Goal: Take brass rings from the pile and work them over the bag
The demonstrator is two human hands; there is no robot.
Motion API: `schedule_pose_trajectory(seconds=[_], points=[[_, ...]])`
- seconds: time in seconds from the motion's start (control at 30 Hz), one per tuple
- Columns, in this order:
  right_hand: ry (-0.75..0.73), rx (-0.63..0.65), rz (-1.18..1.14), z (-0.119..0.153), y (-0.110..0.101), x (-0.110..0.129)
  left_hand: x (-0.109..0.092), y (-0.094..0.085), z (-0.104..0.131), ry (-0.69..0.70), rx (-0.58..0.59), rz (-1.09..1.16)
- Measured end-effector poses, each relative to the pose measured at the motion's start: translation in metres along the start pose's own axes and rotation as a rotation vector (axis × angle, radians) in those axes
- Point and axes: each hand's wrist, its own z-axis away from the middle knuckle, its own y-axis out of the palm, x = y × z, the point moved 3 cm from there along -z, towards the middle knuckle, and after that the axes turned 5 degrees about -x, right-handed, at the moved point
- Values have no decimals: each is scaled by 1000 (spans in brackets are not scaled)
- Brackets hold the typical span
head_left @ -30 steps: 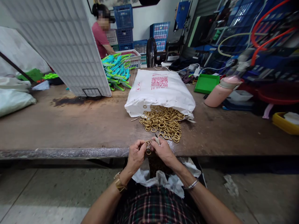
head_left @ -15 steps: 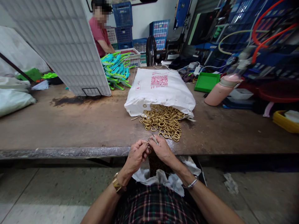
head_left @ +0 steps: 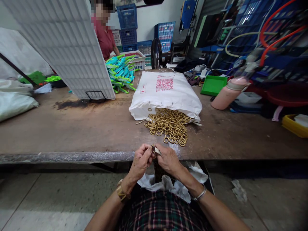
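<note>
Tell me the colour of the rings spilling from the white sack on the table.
The rings are brassy gold, a loose heap at the mouth of the white sack; the head view shows them.

**Both hands meet at the bench edge over a small metal piece**

Left hand [head_left: 141, 160] and right hand [head_left: 168, 158] are pressed close together, fingertips pinching a small metal piece [head_left: 156, 149] between them; what it is, too small to tell. Just beyond, brass rings [head_left: 168, 125] spill from a white sack [head_left: 166, 94] onto the bench [head_left: 72, 128]. Below the hands, crumpled white plastic [head_left: 168, 184] lies in the lap.
</note>
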Motion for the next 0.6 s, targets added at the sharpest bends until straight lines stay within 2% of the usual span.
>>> schedule_pose_trajectory(seconds=[0.3,0.43,0.6], points=[[-16,82,144,-1,4,3,0,-5,0,89,9,-90],[5,131,223,-4,1,1,-4,-5,10,101,15,-62],[142,51,360,-13,-11,-20,-19,-2,29,42,119,83]])
